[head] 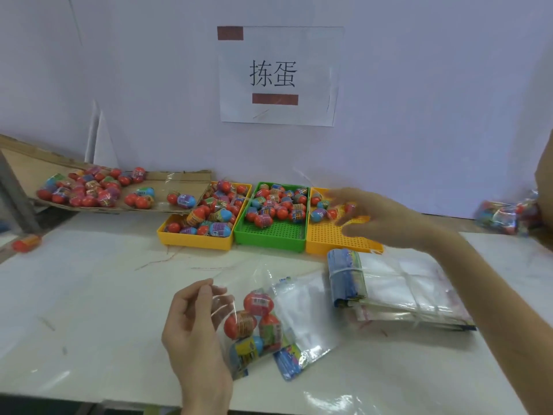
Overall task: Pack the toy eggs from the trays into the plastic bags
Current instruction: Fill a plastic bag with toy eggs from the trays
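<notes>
From the head camera, the left hand (194,322) pinches open a clear plastic bag (254,322) holding four toy eggs on the white table (89,295). The right hand (368,217), fingers spread and empty, reaches over the right yellow tray (338,238) toward its few eggs (321,209). The limp bag mouth may sag shut, so an egg could miss and roll away.

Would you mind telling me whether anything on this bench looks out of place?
One toy egg lies alone at the table's far left edge, apart from the trays. More eggs sit loose on a sagging cardboard sheet overlapping the left yellow tray.
</notes>
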A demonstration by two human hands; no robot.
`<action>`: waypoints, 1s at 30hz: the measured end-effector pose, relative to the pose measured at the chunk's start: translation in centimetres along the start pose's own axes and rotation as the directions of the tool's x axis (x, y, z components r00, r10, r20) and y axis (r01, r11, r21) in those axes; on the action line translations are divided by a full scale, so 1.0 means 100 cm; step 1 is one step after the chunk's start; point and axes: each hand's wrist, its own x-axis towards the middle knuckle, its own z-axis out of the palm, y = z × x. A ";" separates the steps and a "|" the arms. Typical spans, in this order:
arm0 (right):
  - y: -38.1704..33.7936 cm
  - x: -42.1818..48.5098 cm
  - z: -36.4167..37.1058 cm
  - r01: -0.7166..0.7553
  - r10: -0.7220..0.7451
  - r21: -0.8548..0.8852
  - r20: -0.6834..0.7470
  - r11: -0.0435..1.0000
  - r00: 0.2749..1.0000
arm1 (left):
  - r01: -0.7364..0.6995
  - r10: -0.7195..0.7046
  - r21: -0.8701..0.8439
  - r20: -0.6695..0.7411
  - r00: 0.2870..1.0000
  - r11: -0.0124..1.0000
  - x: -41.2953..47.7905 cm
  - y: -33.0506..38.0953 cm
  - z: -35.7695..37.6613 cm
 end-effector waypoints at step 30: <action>-0.036 0.003 0.124 0.107 -0.068 0.669 -0.083 0.735 0.994 | 0.148 -0.158 0.085 0.127 0.979 0.985 0.012 -0.008 -0.003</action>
